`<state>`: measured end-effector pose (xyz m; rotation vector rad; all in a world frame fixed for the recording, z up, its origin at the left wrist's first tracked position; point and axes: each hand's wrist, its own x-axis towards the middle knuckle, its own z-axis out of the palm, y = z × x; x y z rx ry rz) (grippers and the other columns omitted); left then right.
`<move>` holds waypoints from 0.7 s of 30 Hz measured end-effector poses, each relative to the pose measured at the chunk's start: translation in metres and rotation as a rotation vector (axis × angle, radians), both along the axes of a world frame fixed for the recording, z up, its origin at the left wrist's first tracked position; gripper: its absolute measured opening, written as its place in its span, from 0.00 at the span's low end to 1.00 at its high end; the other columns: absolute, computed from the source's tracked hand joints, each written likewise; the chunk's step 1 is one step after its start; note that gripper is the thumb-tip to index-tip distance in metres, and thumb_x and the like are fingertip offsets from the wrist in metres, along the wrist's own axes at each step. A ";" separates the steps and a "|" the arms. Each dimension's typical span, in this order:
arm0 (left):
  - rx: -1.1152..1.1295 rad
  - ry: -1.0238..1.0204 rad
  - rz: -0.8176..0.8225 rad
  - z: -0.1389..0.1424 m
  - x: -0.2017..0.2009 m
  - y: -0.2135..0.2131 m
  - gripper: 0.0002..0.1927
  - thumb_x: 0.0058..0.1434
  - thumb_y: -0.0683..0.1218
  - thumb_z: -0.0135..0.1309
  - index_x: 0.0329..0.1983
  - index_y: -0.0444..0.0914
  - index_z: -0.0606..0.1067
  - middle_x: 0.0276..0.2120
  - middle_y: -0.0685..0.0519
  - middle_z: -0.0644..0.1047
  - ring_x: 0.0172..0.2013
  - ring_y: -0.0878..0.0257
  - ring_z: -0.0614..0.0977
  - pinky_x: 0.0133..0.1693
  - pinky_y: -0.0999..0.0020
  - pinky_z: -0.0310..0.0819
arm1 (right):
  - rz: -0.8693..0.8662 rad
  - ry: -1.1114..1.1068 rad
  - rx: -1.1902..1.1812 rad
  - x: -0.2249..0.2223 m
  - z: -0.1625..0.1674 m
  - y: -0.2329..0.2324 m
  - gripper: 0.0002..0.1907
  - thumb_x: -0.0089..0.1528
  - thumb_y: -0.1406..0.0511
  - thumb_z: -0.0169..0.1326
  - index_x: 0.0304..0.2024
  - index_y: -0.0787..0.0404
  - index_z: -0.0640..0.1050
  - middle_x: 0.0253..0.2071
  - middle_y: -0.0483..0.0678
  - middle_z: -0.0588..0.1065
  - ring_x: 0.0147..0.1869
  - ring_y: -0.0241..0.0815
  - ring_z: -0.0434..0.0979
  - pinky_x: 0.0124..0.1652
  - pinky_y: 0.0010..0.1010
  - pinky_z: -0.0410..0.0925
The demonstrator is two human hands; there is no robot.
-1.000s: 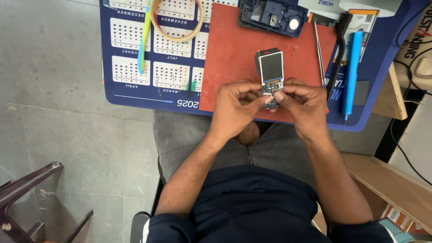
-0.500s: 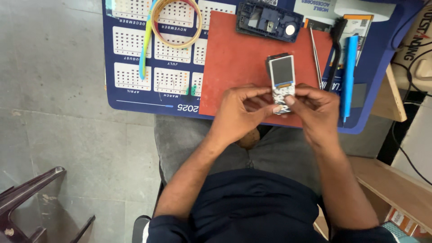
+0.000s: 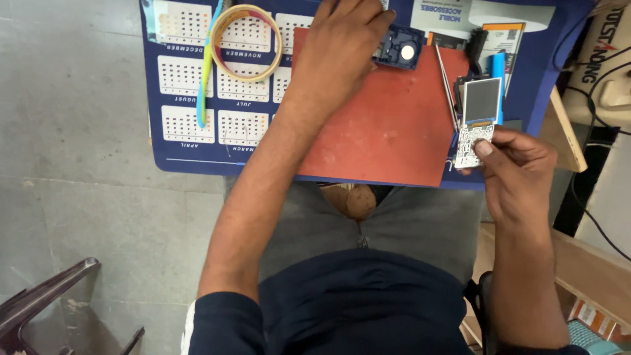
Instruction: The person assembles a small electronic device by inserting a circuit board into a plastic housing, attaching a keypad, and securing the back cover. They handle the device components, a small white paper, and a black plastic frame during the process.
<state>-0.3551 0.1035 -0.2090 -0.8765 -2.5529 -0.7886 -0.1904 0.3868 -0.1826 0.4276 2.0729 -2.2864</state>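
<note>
Hands now apart, right hand (image 3: pixel 516 174) grip alone pinching phone board (image 3: pixel 476 121), left hand (image 3: pixel 345 43) grip reached onto blue casing (image 3: pixel 399 49).

A small grey screen (image 3: pixel 482 100) sat at the top of the bare phone board (image 3: pixel 476 125) pinched in the right hand (image 3: pixel 516 174), above its white keypad part. A dark blue calendar sheet (image 3: pixel 190 98) with white month grids covered the table. At the far edge lay a white-and-blue printed card (image 3: pixel 460 13) and a small orange-and-black label (image 3: pixel 506 36)
</note>
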 end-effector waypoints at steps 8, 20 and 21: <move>0.232 -0.208 0.131 0.006 0.048 -0.010 0.40 0.50 0.49 0.72 0.66 0.38 0.70 0.54 0.49 0.72 0.53 0.51 0.76 0.47 0.57 0.74 | 0.040 0.048 -0.069 0.004 0.002 0.003 0.05 0.70 0.80 0.56 0.48 0.77 0.79 0.43 0.60 0.80 0.41 0.42 0.83 0.43 0.31 0.78; 0.171 -0.409 0.598 -0.002 0.141 0.004 0.51 0.56 0.61 0.68 0.72 0.30 0.58 0.34 0.44 0.78 0.31 0.50 0.81 0.30 0.57 0.75 | 0.155 0.026 -0.011 -0.007 0.001 -0.021 0.07 0.66 0.81 0.57 0.46 0.75 0.80 0.46 0.57 0.80 0.46 0.39 0.81 0.48 0.27 0.74; 0.191 -0.437 0.577 0.000 0.144 0.004 0.51 0.58 0.61 0.67 0.73 0.30 0.56 0.32 0.44 0.79 0.28 0.49 0.81 0.29 0.57 0.75 | 0.167 0.035 0.003 -0.007 0.000 -0.021 0.07 0.66 0.81 0.57 0.46 0.75 0.80 0.45 0.57 0.80 0.46 0.39 0.80 0.48 0.27 0.74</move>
